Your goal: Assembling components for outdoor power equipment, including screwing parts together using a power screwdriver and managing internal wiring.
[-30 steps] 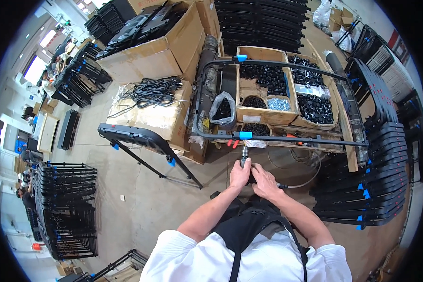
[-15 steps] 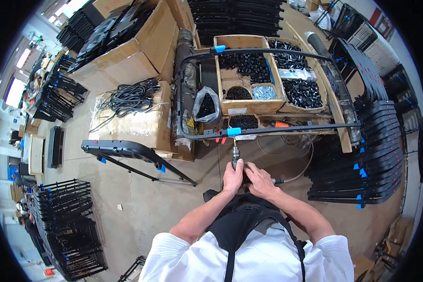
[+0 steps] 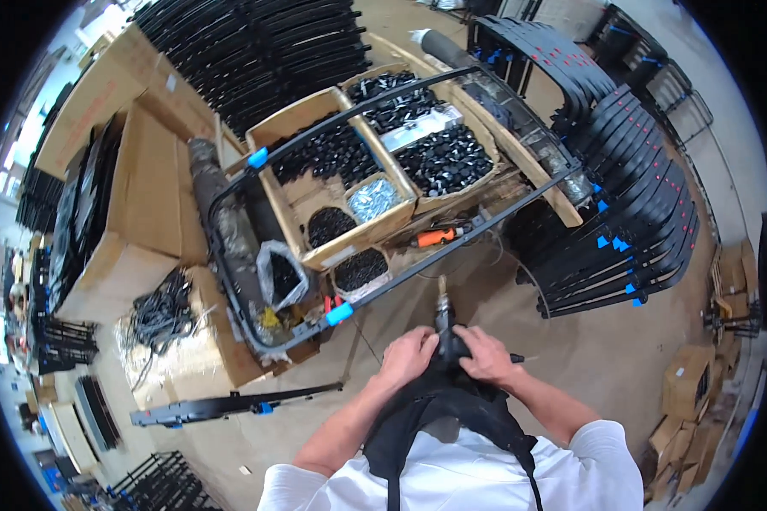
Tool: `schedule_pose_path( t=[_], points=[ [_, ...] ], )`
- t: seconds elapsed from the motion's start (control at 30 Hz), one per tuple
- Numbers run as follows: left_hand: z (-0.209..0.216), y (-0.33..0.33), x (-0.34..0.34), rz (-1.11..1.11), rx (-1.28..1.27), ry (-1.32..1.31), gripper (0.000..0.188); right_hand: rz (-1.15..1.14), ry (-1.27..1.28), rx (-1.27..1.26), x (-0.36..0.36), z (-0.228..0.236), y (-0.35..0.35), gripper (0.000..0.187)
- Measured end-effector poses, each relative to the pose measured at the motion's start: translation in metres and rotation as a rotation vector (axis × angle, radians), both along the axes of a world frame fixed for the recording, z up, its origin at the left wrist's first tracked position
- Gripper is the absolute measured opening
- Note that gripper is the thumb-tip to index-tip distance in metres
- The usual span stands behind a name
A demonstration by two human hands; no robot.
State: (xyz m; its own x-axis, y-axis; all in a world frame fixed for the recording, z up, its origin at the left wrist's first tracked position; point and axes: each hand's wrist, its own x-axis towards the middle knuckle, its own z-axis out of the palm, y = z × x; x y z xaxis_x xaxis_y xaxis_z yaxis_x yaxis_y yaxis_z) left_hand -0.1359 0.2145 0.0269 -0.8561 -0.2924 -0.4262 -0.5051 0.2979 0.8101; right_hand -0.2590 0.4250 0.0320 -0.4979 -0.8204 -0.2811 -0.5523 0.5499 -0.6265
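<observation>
Two hands, left hand (image 3: 407, 356) and right hand (image 3: 486, 353), are both gripping one power screwdriver (image 3: 444, 328), pointing at twelve o'clock toward one black frame (image 3: 375, 294).

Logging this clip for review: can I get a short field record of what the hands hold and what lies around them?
left hand: left hand wrapped on the black handheld power tool
right hand: right hand gripping the same tool from the other side
tool tip: points up toward the black metal tube frame with blue clips, whether touching cannot be told
behind frame: wooden compartment box of small black parts
right side: stack of curved black frames
</observation>
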Motion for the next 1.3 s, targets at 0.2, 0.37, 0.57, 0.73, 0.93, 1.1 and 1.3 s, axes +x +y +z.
schedule_pose_path(
  t=[0.2,0.37,0.57,0.73,0.93,1.1,1.3],
  points=[
    [0.020,-0.063,-0.182,-0.010,-0.365,0.453,0.023,-0.506,0.035,-0.063,-0.145,-0.047,-0.005,0.069],
    [-0.049,-0.117,-0.343,-0.085,-0.613,0.308,0.021,-0.499,0.158,-0.021,-0.296,-0.134,-0.018,0.076],
    [-0.093,-0.157,-0.446,0.052,-0.793,0.080,0.053,-0.475,0.085,0.223,-0.391,-0.165,-0.051,0.078],
    [-0.108,-0.192,-0.489,0.038,-0.870,0.019,0.045,-0.373,0.005,0.284,-0.411,-0.148,-0.061,0.072],
    [-0.088,-0.198,-0.495,-0.168,-0.857,0.039,0.035,0.088,-0.069,0.299,-0.380,-0.058,0.007,0.042],
    [-0.070,-0.188,-0.486,-0.259,-0.495,0.201,0.034,0.266,-0.575,0.192,-0.443,0.062,-0.063,0.023],
    [-0.035,-0.196,-0.527,0.036,0.071,0.223,0.042,-0.079,0.387,-0.102,-0.517,-0.067,-0.223,0.022]
  ],
)
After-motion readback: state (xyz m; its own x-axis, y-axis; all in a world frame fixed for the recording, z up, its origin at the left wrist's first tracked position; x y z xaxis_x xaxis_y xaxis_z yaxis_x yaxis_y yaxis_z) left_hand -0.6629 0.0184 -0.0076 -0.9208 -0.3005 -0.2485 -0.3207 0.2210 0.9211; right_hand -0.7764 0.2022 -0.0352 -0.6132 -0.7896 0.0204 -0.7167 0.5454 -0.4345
